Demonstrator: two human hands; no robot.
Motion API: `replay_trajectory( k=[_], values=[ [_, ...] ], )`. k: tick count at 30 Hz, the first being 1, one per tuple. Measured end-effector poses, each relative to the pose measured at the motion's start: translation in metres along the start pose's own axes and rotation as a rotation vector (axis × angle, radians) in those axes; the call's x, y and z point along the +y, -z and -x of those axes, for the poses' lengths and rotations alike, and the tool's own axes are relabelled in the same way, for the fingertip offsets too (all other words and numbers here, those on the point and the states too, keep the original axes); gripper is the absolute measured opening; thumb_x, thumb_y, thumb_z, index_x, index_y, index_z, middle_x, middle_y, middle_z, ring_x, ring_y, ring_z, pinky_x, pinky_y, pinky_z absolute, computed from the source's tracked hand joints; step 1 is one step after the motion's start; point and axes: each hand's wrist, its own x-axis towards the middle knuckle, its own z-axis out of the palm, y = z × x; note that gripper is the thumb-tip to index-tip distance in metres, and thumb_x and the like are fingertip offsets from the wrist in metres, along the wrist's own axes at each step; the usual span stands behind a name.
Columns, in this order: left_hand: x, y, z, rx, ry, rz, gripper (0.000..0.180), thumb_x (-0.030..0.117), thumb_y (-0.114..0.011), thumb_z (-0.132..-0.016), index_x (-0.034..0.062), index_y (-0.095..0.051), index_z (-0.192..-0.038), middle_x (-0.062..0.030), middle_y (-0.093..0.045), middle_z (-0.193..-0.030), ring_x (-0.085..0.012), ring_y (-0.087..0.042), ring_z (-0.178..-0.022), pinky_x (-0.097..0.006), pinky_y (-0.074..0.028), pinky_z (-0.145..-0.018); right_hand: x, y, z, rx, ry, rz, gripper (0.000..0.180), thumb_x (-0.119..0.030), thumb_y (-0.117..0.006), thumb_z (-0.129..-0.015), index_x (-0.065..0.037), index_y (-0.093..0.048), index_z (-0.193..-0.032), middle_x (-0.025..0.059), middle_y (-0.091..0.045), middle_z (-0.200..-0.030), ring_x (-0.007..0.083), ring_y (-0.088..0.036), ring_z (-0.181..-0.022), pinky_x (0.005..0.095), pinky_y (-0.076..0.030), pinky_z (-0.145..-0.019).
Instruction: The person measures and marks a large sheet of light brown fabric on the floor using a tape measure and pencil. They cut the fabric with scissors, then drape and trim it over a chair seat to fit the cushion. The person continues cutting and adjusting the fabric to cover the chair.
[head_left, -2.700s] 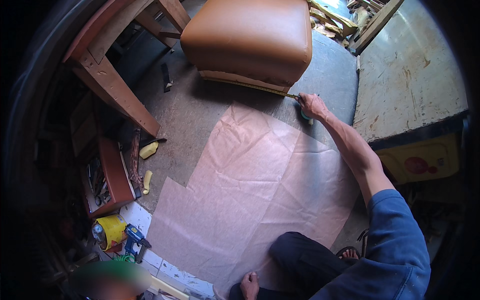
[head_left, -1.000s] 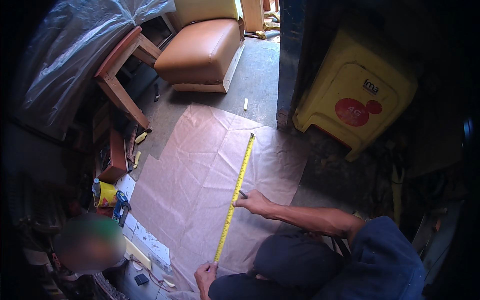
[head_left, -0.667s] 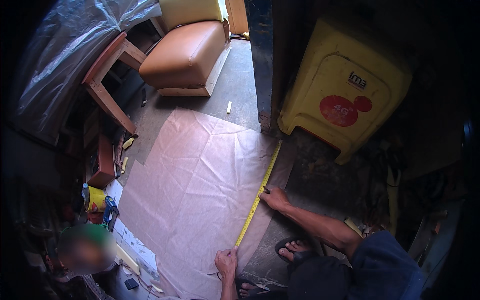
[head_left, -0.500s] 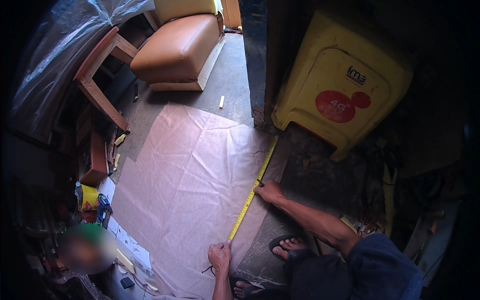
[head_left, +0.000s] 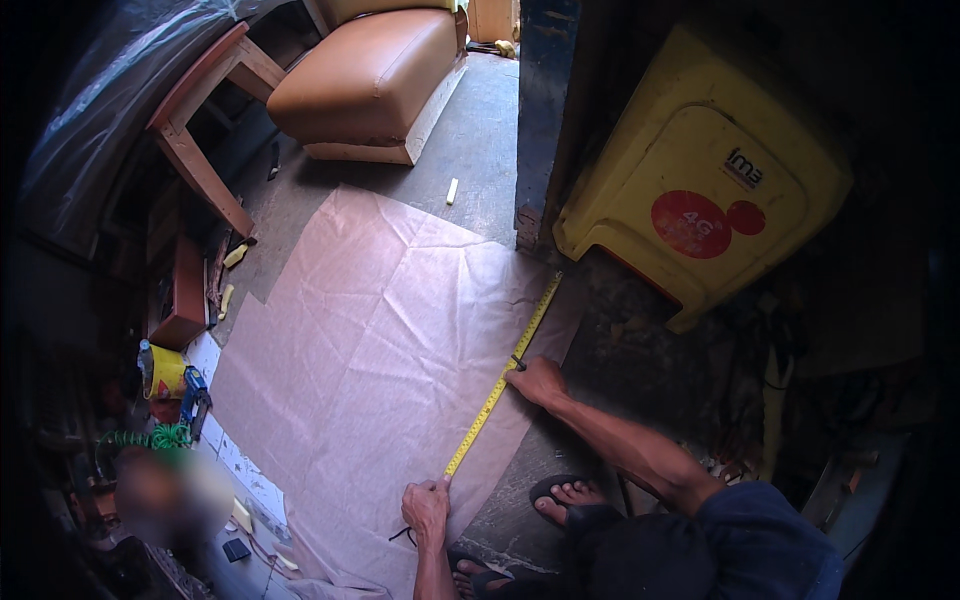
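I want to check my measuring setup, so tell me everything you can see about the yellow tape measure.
The yellow tape measure is a thin, flat band with fine dark markings, pulled out straight and lying flat along the right edge of the pale pink fabric sheet on the floor. It runs diagonally. The left hand pins its near end; the right hand presses it down midway, holding a small dark marker. Its far end lies free.

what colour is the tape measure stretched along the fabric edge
Yellow; the tape measure shows best in the head view.
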Motion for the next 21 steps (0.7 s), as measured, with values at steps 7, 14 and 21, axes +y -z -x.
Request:
replay_trajectory(
  k=[7,14,21],
  values=[
    [0.005,0.004,-0.003,-0.079,0.097,-0.010,0.040,0.048,-0.076,-0.084,0.0098,-0.081,-0.095,-0.0237,-0.070,-0.098,-0.0427,-0.068,-0.092,-0.051,-0.053,-0.082,-0.001,0.005,0.006,0.011,0.028,-0.033,0.051,-0.046,-0.067,-0.089,0.002,-0.076,-0.103,0.0245,-0.074,-0.099,0.0370,-0.073,-0.096,0.0433,-0.054,-0.087],
    [0.008,0.006,-0.002,-0.065,0.090,0.017,0.040,0.048,-0.074,-0.085,0.0081,-0.080,-0.090,-0.0219,-0.071,-0.098,-0.0413,-0.069,-0.093,-0.051,-0.054,-0.083,-0.007,0.003,0.055,0.078,0.542,-0.114,0.052,-0.046,-0.045,-0.106,0.001,-0.069,-0.100,0.0203,-0.069,-0.083,0.0371,-0.067,-0.082,0.0453,-0.050,-0.081],
    [0.011,0.007,-0.004,-0.061,0.140,0.064,0.039,0.047,-0.076,-0.085,0.0091,-0.081,-0.090,-0.0207,-0.073,-0.094,-0.0410,-0.071,-0.090,-0.051,-0.055,-0.081,-0.032,-0.014,0.050,-0.466,0.716,-0.107,0.026,-0.024,-0.065,-0.098,0.000,-0.068,-0.106,0.0127,-0.071,-0.085,0.0194,-0.067,-0.080,0.0354,-0.052,-0.078]
  ],
)
